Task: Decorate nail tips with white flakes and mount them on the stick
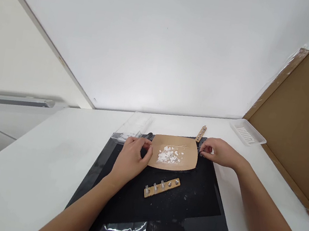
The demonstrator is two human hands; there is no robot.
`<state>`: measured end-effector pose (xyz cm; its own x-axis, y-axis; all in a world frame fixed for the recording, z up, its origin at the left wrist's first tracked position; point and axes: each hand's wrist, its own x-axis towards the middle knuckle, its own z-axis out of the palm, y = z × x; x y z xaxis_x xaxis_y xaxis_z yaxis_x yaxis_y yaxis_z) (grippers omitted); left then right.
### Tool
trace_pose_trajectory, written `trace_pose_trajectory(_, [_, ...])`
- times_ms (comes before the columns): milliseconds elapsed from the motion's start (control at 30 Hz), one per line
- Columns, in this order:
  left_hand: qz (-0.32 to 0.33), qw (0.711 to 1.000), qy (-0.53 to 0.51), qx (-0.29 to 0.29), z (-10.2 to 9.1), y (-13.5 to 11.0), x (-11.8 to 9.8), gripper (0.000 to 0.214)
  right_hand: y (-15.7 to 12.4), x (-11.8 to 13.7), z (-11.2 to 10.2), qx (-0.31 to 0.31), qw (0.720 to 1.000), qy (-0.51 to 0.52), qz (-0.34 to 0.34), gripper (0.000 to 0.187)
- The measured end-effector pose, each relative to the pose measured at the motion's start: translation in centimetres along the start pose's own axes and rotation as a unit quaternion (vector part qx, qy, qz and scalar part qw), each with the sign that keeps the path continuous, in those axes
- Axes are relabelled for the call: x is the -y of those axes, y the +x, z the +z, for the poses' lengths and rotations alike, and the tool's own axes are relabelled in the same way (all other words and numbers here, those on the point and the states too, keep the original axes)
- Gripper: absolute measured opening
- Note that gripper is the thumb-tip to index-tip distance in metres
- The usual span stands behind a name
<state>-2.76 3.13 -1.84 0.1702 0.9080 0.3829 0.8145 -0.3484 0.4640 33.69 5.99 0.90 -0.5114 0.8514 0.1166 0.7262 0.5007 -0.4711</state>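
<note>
A brown paper tray (153, 158) with curved edges lies on the black mat (187, 202), bearing a heap of small white flakes (169, 155). At its left edge my left hand (133, 153) is closed, thumb and fingertips pinching the rim. My right hand (217, 151) is curled just off the tray's right edge. Its fingertips are pressed together around something small and dark that I cannot make out. Nearer to me lies a wooden strip (162, 187) with several clear upright tabs on its left part and small metallic pieces at its right end.
A second, smaller wooden strip (201, 134) lies behind the tray's right corner. A clear plastic box (135, 122) is at the back left, beside a dark handle-like object (148, 136). At the back right stands a white shallow tray (248, 132) near a cardboard wall (302, 127).
</note>
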Motion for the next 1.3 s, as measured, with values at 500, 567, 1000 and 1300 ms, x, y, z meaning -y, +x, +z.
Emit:
trace_pose_trajectory(500, [0.0,1.0,-0.001,0.004,-0.1,0.0,-0.2,0.023,1.2,1.1,1.7,-0.125,0.986,-0.008,-0.105,0.011])
trace_pose_trajectory(567, [-0.001,1.0,-0.002,0.003,-0.1,0.0,-0.2,0.023,1.2,1.0,1.7,-0.129,0.987,-0.013,-0.097,0.011])
trace_pose_trajectory(1000, [-0.004,1.0,-0.002,0.005,-0.2,0.0,-0.4,0.021,1.0,2.5,1.5,-0.209,0.975,0.001,-0.074,0.003])
trace_pose_trajectory(1300, [-0.001,1.0,-0.004,0.002,-0.1,0.0,-0.3,0.022,0.9,2.5,1.5,-0.192,0.965,0.177,-0.028,0.017])
